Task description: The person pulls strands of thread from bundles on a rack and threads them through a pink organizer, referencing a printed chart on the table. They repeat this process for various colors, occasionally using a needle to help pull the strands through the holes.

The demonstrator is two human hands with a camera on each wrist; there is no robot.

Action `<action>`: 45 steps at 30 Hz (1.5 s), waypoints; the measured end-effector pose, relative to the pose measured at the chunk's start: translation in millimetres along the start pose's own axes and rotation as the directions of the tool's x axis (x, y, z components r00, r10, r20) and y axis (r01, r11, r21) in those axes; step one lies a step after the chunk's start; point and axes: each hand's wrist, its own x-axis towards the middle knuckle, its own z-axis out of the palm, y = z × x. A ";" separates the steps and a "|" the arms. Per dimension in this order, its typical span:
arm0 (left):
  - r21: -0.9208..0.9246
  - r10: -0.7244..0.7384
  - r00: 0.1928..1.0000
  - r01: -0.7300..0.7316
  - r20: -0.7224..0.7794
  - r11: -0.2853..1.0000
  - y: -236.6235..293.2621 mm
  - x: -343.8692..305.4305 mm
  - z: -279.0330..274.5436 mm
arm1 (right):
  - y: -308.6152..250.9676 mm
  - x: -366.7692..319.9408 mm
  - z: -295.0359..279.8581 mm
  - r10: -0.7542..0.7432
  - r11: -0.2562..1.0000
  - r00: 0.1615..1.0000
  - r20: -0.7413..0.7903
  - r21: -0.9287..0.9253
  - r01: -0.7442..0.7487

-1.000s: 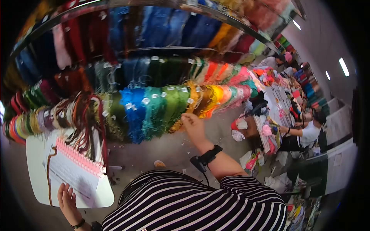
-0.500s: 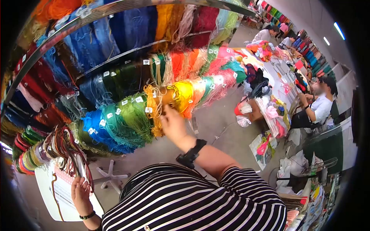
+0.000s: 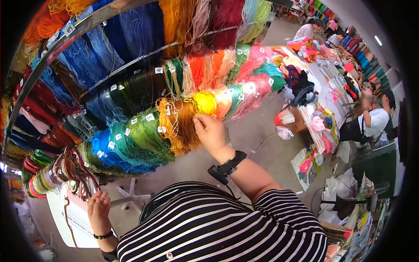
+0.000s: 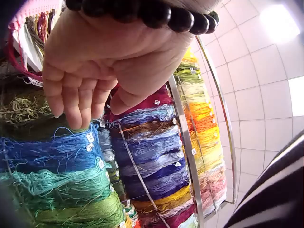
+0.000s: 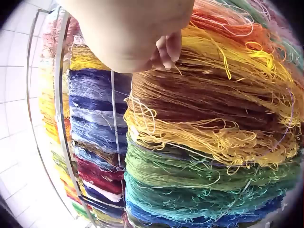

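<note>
My right hand (image 3: 214, 135) is at the brown thread skein (image 3: 187, 120), thumb and index finger pinching at its surface beside the yellow skein (image 3: 204, 103). In the right wrist view the curled fingertips of that hand (image 5: 137, 35) meet the upper edge of the brown threads (image 5: 204, 97), a fine strand by them. Ochre loops (image 5: 228, 140) and green skeins (image 5: 190, 168) lie alongside. My left hand (image 3: 99, 212) hangs with relaxed fingers near dark red and brown cords (image 3: 74, 168); the left wrist view shows this hand (image 4: 104, 61) empty, above blue threads (image 4: 52, 154).
More skeins hang from a curved metal rack (image 3: 91, 30) above. A white table (image 3: 59, 227) with papers and a pink-edged card is at lower left, near a chair base (image 3: 131, 195). On the right, people sit by a long table heaped with yarn (image 3: 321, 124).
The head view has turned, then steadied. My right hand has moved along the row from the green and ochre skeins to the brown one. My left hand stays low, its fingers relaxed.
</note>
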 end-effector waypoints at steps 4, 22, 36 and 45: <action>-0.007 -0.009 1.000 0.010 0.008 1.000 -2.9 0.2 1.5 | 2.8 4.9 2.1 -0.012 1.000 1.000 -0.011 -0.020 0.012; -0.005 -0.051 0.999 0.051 0.009 0.999 -11.4 0.2 3.3 | 0.0 10.6 10.9 -0.224 0.944 0.974 -0.044 -0.258 0.205; -0.050 -0.073 0.994 0.077 0.080 0.996 -16.9 7.4 -44.8 | -17.2 5.0 -13.9 0.251 0.886 0.951 0.183 0.353 -0.302; -0.127 -0.059 0.996 0.067 0.069 0.990 -22.6 14.1 -102.0 | -218.3 40.8 -59.0 -0.128 0.798 0.915 0.382 0.588 -0.134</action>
